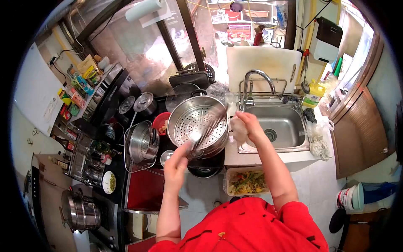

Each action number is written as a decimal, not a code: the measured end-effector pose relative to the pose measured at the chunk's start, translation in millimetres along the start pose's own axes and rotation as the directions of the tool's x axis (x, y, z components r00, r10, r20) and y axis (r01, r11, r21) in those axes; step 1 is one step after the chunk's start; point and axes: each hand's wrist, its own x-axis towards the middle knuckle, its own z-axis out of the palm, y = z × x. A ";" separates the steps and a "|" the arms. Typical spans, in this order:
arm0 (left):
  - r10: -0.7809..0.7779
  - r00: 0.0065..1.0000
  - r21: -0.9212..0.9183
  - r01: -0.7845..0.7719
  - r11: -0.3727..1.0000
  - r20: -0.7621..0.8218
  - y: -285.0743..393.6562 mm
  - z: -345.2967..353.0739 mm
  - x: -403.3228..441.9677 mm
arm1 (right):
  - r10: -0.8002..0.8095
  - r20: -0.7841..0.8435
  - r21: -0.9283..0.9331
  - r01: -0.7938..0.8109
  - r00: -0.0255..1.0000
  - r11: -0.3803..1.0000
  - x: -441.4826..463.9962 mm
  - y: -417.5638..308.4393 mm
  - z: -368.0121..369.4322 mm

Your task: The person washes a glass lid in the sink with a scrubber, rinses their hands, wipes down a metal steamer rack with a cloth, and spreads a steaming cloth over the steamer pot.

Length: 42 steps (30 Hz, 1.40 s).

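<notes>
My left hand point(176, 163) is closed on the lower end of a thin dark thing point(210, 129), long and flat in outline. Motion blurs it, and I cannot make out its kind. It slants up to the right above a large steel steamer pot point(176, 119), whose perforated steamer tray shows inside. To the right of the pot, my right hand point(250, 126) is closed on a whitish crumpled cloth or plastic point(239, 130). This hangs between the pot and the steel sink point(289, 117).
A red bowl point(160, 122) and a wire basket with a steel colander point(140, 143) stand left of the pot. A tub of food scraps point(247, 182) sits below the counter. The faucet point(260, 73) arches over the sink. Jars and packets crowd the left shelf point(103, 86).
</notes>
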 end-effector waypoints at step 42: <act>-0.375 0.926 -0.835 0.233 0.498 0.035 -38.0 4.7 -2.1 | -0.821 0.493 -0.251 0.950 0.289 0.184 -90.1 14.2 167.2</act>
